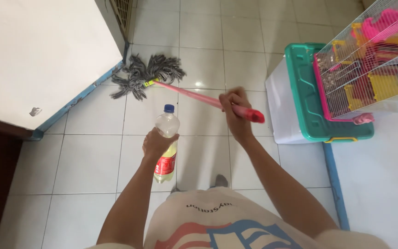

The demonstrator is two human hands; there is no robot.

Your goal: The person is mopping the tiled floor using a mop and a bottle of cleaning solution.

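Note:
My left hand (156, 143) grips a clear plastic bottle (166, 124) with a blue cap, a red label and yellowish liquid in its lower part, held upright over the tiled floor. My right hand (236, 110) is closed around the pink handle of a mop (194, 96) near its top end. The mop's grey string head (146, 74) rests on the floor tiles ahead, close to the corner of a white cabinet.
A white cabinet (38, 55) with a blue base edge stands at the left. At the right, a white storage box with a green lid (300, 92) carries a wire pet cage (374, 64) with pink and yellow parts. A white surface (378, 184) lies beyond.

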